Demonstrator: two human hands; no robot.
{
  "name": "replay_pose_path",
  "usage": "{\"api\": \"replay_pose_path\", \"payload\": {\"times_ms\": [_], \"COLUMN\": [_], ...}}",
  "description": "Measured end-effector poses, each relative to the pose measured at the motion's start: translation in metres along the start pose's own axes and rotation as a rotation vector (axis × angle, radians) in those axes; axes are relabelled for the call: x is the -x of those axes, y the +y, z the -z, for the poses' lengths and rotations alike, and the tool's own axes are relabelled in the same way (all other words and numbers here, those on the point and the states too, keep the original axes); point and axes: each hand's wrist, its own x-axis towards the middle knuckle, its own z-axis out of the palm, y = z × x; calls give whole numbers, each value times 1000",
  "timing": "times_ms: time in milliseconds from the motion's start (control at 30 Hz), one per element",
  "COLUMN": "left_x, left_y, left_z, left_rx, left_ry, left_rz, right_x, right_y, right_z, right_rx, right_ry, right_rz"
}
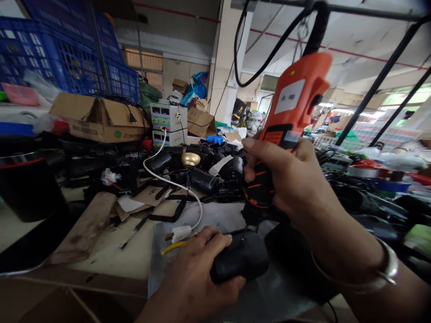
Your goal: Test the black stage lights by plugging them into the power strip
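Note:
My right hand (292,179) is wrapped round an orange and black electric screwdriver (289,112) that hangs from a black cable overhead. Its tip points down onto a black plastic part (242,258) lying on a grey mat (218,215). My left hand (198,273) grips that black part from the left and holds it down. A silver bangle (387,269) sits on my right wrist. A white plug with a white cord (180,233) and a yellow wire lie just beyond my left fingers.
Several black plastic housings and a brass bowl (190,159) are piled at mid-table. A cardboard box (97,119) and blue crates (67,54) stand at back left, a white power supply (168,116) behind. A dark pot (27,184) stands left. Black cables and bins crowd the right.

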Motion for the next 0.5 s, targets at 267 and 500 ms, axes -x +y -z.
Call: {"api": "replay_pose_path", "payload": {"times_ms": [267,500], "left_x": [-4,-1], "left_y": [2,-2], "left_z": [4,0], "left_rx": [15,-58], "left_ry": [-4,36], "left_rz": [-10,-62], "right_x": [-2,2], "right_y": [-1,-3], "right_z": [-6,-5], "right_rx": [56,152], "right_ry": [-22,0], "right_rz": [16,20]}}
